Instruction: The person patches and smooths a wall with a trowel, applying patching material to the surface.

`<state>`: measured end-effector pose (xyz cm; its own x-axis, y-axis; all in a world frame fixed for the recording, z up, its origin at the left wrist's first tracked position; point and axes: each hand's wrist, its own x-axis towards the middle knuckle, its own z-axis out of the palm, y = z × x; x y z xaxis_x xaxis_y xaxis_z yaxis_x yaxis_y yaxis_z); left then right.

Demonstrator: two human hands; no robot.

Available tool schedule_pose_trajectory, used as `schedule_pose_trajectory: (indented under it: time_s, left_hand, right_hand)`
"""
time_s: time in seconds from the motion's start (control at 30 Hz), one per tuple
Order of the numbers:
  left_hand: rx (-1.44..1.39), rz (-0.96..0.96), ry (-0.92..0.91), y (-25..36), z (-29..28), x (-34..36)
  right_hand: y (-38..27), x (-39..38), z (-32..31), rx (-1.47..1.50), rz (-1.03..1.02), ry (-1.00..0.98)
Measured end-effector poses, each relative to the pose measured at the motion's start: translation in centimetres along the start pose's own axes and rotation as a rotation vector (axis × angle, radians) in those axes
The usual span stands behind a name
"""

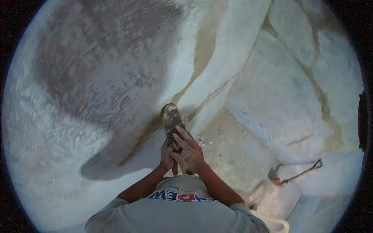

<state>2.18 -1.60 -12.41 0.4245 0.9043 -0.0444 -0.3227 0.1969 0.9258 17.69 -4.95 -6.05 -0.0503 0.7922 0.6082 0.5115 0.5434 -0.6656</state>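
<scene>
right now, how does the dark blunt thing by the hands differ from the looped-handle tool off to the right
The dark blunt thing has the right hand partly over it; the looped-handle tool has no hand on it. The dark thing is broad with a whitish-smeared rounded end; the tool has a thin shaft. The dark thing points up the picture; the tool's handle slants up to the right. Both are elongated.

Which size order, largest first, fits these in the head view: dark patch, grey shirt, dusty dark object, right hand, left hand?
1. Dark patch
2. Grey shirt
3. Dusty dark object, right hand: too alike to rank; the hand overlaps the object
4. Left hand
</scene>
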Motion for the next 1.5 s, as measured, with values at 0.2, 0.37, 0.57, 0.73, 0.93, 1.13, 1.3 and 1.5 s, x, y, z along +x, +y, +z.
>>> schedule_pose_trajectory:
  time_s: [0.2,0.37,0.57,0.73,0.93,1.13,1.3,1.5]
  left_hand:
    - [-0.197,0.01,-0.045,-4.9,2.2,-0.1]
    - [-0.269,-0.15,-0.15,-1.9,7.7,1.2]
    - [-0.371,0.107,-0.061,-0.9,10.6,5.3]
    - [-0.632,0.103,0.072,4.2,14.5,10.7]
    - [-0.767,0.248,0.362,2.9,18.2,14.7]
    - [-0.186,0.474,0.772,0.8,24.2,17.7]
    - [0.57,0.589,0.986,-1.7,24.9,19.2]
    - [0.881,0.691,1.165,-0.3,27.3,20.9]
  right_hand:
    - [-0.1,-6.0,-3.1,0.526,0.487,0.025]
    - [5.1,-10.3,-4.5,0.473,0.595,-0.324]
    - [9.5,-6.7,-12.0,0.181,0.485,-0.212]
    - [14.2,1.0,-20.6,0.129,0.295,-0.336]
    - [16.9,8.8,-24.8,0.223,0.112,-0.532]
    - [21.4,9.8,-29.2,0.219,0.101,-0.66]
    - [22.7,11.8,-29.7,0.309,0.089,-0.693]
    - [25.6,15.9,-29.3,0.362,-0.06,-0.784]
